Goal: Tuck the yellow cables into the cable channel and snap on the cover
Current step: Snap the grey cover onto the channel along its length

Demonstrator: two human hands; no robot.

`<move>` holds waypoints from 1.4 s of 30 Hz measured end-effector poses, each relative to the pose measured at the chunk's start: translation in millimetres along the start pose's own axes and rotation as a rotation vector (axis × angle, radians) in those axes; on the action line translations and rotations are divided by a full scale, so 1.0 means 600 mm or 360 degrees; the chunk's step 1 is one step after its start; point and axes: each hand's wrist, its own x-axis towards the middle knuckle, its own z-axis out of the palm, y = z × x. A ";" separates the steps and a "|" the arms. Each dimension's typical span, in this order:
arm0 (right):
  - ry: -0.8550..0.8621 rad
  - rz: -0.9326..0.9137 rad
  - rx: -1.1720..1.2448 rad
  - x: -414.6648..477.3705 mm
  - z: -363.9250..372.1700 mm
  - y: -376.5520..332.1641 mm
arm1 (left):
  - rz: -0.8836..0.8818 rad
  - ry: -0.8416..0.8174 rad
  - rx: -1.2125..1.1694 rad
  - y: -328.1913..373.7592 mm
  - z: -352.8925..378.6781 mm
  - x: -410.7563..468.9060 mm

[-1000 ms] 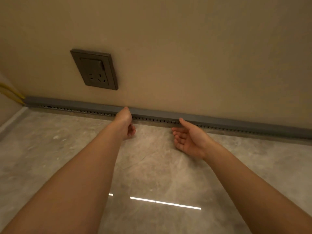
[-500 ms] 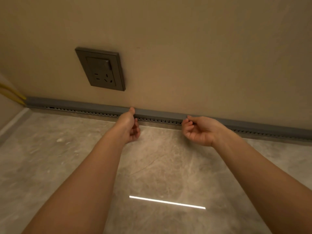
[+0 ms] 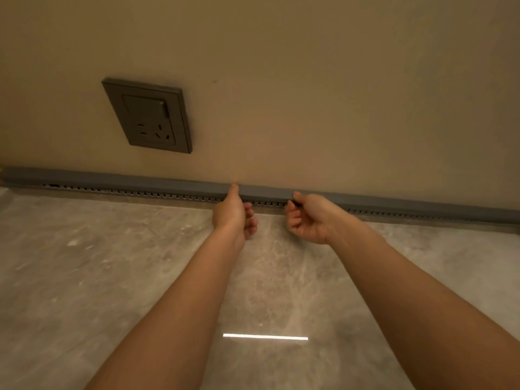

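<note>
A long grey cable channel (image 3: pixel 168 196) with a slotted lower side runs along the foot of the beige wall. Its smooth grey cover (image 3: pixel 126 178) lies on top along the whole visible length. My left hand (image 3: pixel 235 213) pinches the cover near the middle, thumb on top and fingers curled underneath. My right hand (image 3: pixel 309 218) grips it the same way a short span to the right. No yellow cable shows in this view.
A dark grey wall socket (image 3: pixel 147 116) sits on the wall above the channel, to the left of my hands. A glossy grey stone surface (image 3: pixel 84 277) spreads below the channel and reflects a bright light strip (image 3: pixel 264 337).
My right hand, open and palm up a second ago, has closed onto the cover. Both hands have drawn closer together. The yellow cable ends at the far left have slipped out of view.
</note>
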 end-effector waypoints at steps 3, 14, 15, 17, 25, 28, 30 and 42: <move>0.0036 -0.0058 -0.0150 0.000 -0.002 0.007 | -0.0128 -0.0232 0.0069 -0.018 0.054 -0.022; -0.0060 -0.0279 -0.0366 0.006 -0.040 0.022 | -0.0129 -0.0139 0.0178 -0.011 0.111 -0.040; -0.0072 -0.0270 -0.0310 0.005 -0.045 0.023 | -0.0115 -0.0126 0.0185 -0.010 0.112 -0.041; -0.0090 -0.0219 -0.0207 0.002 -0.063 0.020 | -0.0101 -0.0097 0.0169 -0.010 0.113 -0.040; -0.0059 -0.0108 -0.0019 -0.024 -0.173 -0.038 | 0.0062 0.0149 0.0206 -0.027 0.140 -0.024; -0.0067 -0.0036 -0.0020 -0.030 -0.202 -0.061 | 0.0064 0.0158 0.0141 -0.028 0.139 -0.025; -0.0083 0.0017 -0.0005 -0.030 -0.213 -0.074 | 0.0035 0.0106 0.0112 -0.025 0.135 -0.031; -0.0103 0.0120 0.0391 -0.017 -0.197 -0.099 | 0.0108 0.0119 -0.0059 -0.038 0.140 -0.046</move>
